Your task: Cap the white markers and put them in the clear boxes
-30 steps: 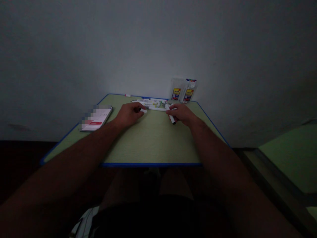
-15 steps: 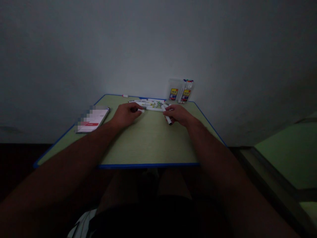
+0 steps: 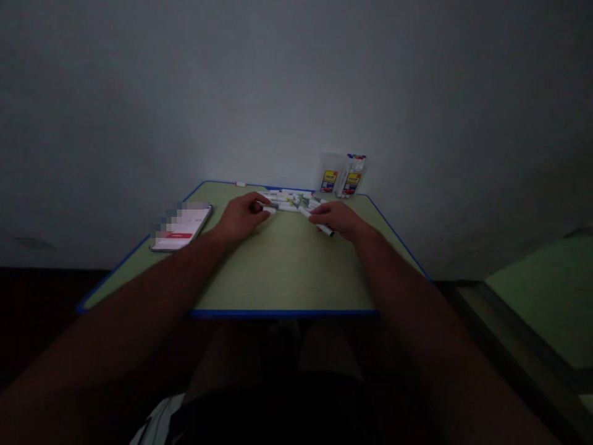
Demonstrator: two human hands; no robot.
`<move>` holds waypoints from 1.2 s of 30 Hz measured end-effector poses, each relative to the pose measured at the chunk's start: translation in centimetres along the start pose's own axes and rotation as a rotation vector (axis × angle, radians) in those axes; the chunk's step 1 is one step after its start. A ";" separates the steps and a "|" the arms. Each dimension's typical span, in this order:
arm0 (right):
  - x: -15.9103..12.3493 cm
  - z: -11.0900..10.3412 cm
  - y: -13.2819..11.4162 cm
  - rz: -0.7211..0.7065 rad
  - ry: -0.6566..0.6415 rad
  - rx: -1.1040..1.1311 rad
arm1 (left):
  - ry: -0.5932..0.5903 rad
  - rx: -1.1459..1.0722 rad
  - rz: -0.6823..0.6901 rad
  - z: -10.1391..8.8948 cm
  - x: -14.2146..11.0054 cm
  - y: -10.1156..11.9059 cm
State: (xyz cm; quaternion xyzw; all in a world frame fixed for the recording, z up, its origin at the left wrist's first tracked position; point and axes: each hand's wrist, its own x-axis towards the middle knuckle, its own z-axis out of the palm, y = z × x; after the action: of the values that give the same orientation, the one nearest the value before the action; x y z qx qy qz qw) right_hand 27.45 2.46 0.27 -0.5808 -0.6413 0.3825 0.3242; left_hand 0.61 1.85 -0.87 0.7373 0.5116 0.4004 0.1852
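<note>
My left hand (image 3: pixel 241 217) is closed, its thumb and fingers pinching a short white piece (image 3: pixel 269 211) that looks like a marker cap; the fingers hide part of it. To the right, my right hand (image 3: pixel 337 217) grips a white marker (image 3: pixel 327 230) with a dark end that slants down toward me. Its other end points up and left, at the pile. Between and behind both hands lies a loose pile of white markers (image 3: pixel 288 207), some with coloured parts, near the back of the table.
The light table (image 3: pixel 287 272) has a blue edge and stands against a grey wall. A phone (image 3: pixel 183 228) with its screen lit lies at the left. At the back right stand a clear case (image 3: pixel 328 176) and a pack of markers (image 3: pixel 353 176). A small pink-and-white piece (image 3: pixel 240 184) lies at the back edge.
The whole view has shifted slightly. The marker in my right hand has tilted flatter, its dark end swinging to the right. My left hand keeps its pinch on the white piece.
</note>
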 end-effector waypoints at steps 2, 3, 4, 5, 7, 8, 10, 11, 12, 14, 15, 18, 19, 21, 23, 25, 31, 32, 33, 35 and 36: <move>0.0 0.0 0.1 -0.026 0.006 -0.033 | 0.001 -0.017 -0.017 0.0 0.1 -0.2; 0.0 0.0 0.0 -0.032 0.006 -0.044 | 0.000 -0.029 -0.026 0.0 0.2 -0.3; -0.1 0.0 0.0 -0.035 0.004 -0.048 | -0.003 -0.045 -0.035 0.0 0.3 -0.5; -0.2 0.0 -0.1 -0.037 -0.002 -0.044 | -0.007 -0.067 -0.044 0.0 0.4 -0.7; -0.4 0.0 -0.3 -0.036 -0.023 -0.024 | -0.017 -0.116 -0.065 0.1 0.5 -0.9; -0.5 0.1 -0.4 -0.035 -0.036 -0.016 | -0.025 -0.139 -0.074 0.1 0.5 -1.0; -0.7 0.1 -0.5 -0.043 -0.062 -0.011 | -0.044 -0.185 -0.085 0.1 0.5 -1.0; -0.7 0.1 -0.6 -0.053 -0.074 -0.012 | -0.054 -0.206 -0.088 0.2 0.5 -1.0; -0.7 0.1 -0.6 -0.066 -0.085 -0.012 | -0.065 -0.225 -0.088 0.1 0.5 -0.8; -0.7 0.1 -0.5 -0.096 -0.103 -0.010 | -0.081 -0.260 -0.084 0.1 0.4 -0.6; -0.7 0.1 -0.5 -0.109 -0.108 -0.011 | -0.082 -0.275 -0.082 0.1 0.4 -0.5; -0.7 0.1 -0.3 -0.133 -0.109 -0.020 | -0.076 -0.304 -0.078 0.2 0.3 -0.2; -0.6 0.1 -0.3 -0.139 -0.109 -0.025 | -0.074 -0.309 -0.077 0.2 0.3 -0.2; -0.6 0.2 -0.2 -0.146 -0.112 -0.030 | -0.077 -0.307 -0.077 0.2 0.3 -0.1; -0.6 0.2 -0.2 -0.149 -0.118 -0.034 | -0.084 -0.292 -0.078 0.2 0.2 -0.1; -0.5 0.2 -0.2 -0.151 -0.124 -0.041 | -0.091 -0.274 -0.077 0.1 0.1 0.0; -0.1 0.3 0.2 -0.168 -0.145 -0.061 | -0.101 -0.301 -0.078 0.3 0.0 0.4; 0.0 0.3 0.2 -0.171 -0.147 -0.062 | -0.110 -0.309 -0.076 0.3 -0.1 0.5; 0.0 0.3 0.3 -0.173 -0.150 -0.064 | -0.117 -0.314 -0.074 0.3 -0.1 0.5; 0.0 0.4 0.3 -0.178 -0.151 -0.069 | -0.129 -0.319 -0.068 0.4 -0.1 0.7; 0.0 0.5 0.2 -0.178 -0.149 -0.070 | -0.135 -0.319 -0.064 0.4 -0.1 0.7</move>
State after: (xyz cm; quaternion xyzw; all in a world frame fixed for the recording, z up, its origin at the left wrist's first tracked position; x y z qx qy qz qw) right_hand 27.17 2.40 -0.15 -0.5027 -0.7256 0.3715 0.2877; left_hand 1.32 1.53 -0.70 0.7072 0.4511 0.4201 0.3463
